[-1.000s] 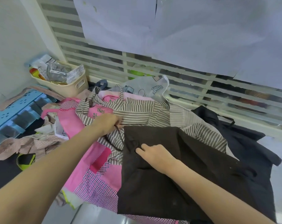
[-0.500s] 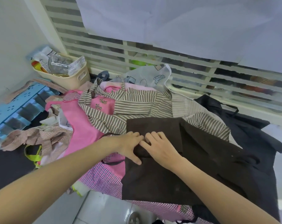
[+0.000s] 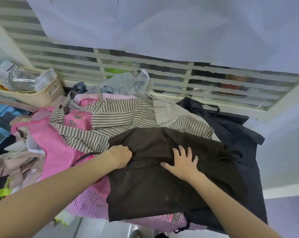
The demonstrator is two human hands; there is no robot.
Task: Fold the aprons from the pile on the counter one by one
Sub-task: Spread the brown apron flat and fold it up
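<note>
Head view | striped apron (image 3: 111, 124) behind brown apron (image 3: 162, 191) | basket (image 3: 47, 95) far-left, contents unclear

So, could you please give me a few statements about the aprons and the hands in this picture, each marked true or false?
1. The right hand lies flat with spread fingers on the dark brown apron. True.
2. The left hand is lifted clear of all the cloth. False: it grips the left edge of the dark brown apron.
3. The dark brown apron lies on top of a pink checked apron. True.
4. The striped apron covers the dark brown apron. False: it lies behind it, further from the person.
5. A cream basket stands at the far left. True.
</note>
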